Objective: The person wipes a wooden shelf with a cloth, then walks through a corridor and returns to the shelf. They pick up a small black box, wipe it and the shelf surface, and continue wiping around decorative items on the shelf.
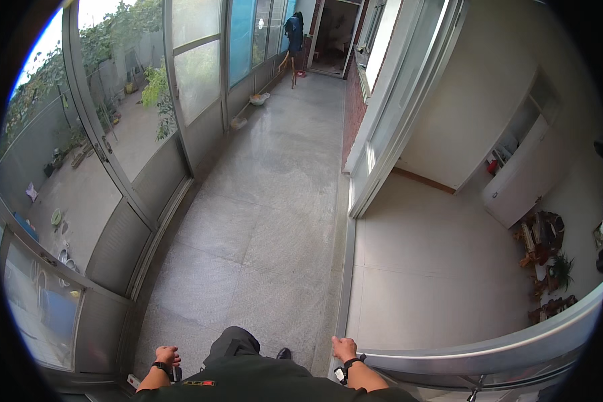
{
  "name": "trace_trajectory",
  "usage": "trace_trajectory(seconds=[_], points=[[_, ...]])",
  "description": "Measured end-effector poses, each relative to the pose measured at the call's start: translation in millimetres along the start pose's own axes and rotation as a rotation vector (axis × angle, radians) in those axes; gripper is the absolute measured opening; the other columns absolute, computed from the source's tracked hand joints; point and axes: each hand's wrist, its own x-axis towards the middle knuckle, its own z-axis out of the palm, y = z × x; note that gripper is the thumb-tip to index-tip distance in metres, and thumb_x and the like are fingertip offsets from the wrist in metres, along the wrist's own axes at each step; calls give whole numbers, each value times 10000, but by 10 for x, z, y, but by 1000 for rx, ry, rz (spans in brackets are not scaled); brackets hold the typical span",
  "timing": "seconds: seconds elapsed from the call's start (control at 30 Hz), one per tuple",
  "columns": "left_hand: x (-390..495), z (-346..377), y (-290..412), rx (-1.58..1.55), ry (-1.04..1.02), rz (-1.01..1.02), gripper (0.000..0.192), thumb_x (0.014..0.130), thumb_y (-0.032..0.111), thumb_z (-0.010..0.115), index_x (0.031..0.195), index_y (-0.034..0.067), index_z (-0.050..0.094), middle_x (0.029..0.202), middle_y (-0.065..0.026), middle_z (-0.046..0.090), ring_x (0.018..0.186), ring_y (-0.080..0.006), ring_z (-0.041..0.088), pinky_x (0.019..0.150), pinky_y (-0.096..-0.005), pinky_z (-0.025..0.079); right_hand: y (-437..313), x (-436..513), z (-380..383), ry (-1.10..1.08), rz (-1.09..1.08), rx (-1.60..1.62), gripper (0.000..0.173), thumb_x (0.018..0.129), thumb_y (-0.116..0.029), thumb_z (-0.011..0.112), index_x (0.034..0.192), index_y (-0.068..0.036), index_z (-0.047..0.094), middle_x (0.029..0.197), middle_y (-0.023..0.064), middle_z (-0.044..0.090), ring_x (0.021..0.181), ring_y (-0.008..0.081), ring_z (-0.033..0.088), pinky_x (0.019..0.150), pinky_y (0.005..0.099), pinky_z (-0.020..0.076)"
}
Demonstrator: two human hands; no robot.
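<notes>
My left hand [168, 356] hangs at my left side, its fingers loosely curled and nothing visible in them. A dark band with a device [162, 368] circles that wrist. On the other side, my right hand [344, 348] is curled into a loose fist beside the metal door track [349, 281]. I see nothing in it, though its palm is hidden. A strap with a small white-faced device [340, 375] sits on the right wrist. Between the hands, a dark trouser knee [236, 341] is forward, and a black shoe [284, 353] shows on the grey speckled floor [251, 226].
Glazed sliding panels [151, 201] line the left, with a yard [105, 201] behind them. On the right, a doorway opens into a pale-tiled room [432, 281] holding carved wooden stands [540, 241]. Farther ahead are a bowl [259, 99], a rack with dark clothing [294, 35] and a doorway [333, 35].
</notes>
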Motion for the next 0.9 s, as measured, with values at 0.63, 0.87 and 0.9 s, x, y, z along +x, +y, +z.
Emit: trace_trajectory(seconds=[0.63,0.87,0.9], points=[[2084,3784,6365,53,-218,259,560,986,105,721,1490,-43,525,925,-107,704,705,-214,698,559,-354,546,-3716,4162,-1049,-347,295,-275,554,970,-604,616,902,-105,847,916,115,823,934,298,791,902,439,607],[2893,5189,8384,36,-177,290,574,976,108,748,1472,-73,523,953,-140,711,692,-220,689,540,-355,545,-4815,6580,-1158,-402,437,-181,431,998,-517,704,939,-115,850,779,38,803,693,193,766,744,374,614],[2997,5350,8575,42,-152,254,577,972,109,756,1467,-75,524,956,-148,711,675,-223,684,527,-357,541,-5024,6978,-1227,-347,391,-113,373,979,-451,728,975,-98,848,782,49,802,700,191,769,717,372,613]])
